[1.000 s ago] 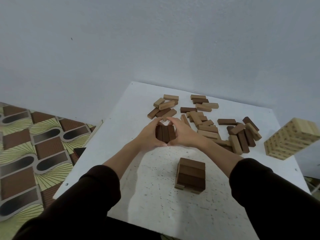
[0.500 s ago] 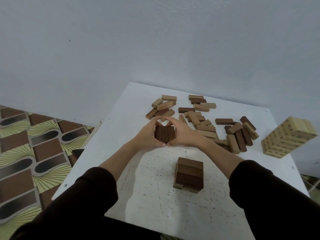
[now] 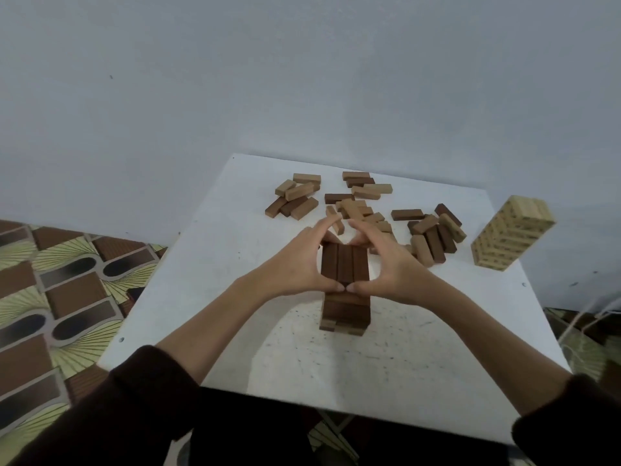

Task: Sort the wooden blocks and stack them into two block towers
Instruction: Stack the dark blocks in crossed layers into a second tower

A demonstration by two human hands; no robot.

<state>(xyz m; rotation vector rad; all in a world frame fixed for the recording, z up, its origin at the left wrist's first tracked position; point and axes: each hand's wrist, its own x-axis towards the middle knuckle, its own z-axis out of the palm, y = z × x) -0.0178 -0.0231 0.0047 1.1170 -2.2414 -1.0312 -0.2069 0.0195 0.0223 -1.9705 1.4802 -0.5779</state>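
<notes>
- The left hand [image 3: 295, 264] and the right hand [image 3: 391, 264] together grip a row of three dark blocks [image 3: 344, 264], thumbs meeting at the near end and fingers curled round the sides and far end.
- That row sits on or just above the top of the dark tower [image 3: 346, 311]; contact cannot be told from this angle.
- The dark tower stands near the middle of the white desk [image 3: 208, 250], its lowest layer showing lighter wood.
- Loose blocks [image 3: 366, 210], light and dark mixed, lie scattered across the far half of the desk, some piled on each other.
- A separate group of loose blocks [image 3: 295, 198] lies to the far left of the pile.
- A tall pale tower [image 3: 507, 235] stands at the desk's right edge, well apart from the hands.
- Dark sleeves [image 3: 144, 398] cover both forearms.
- A patterned floor [image 3: 50, 297] shows to the left.
</notes>
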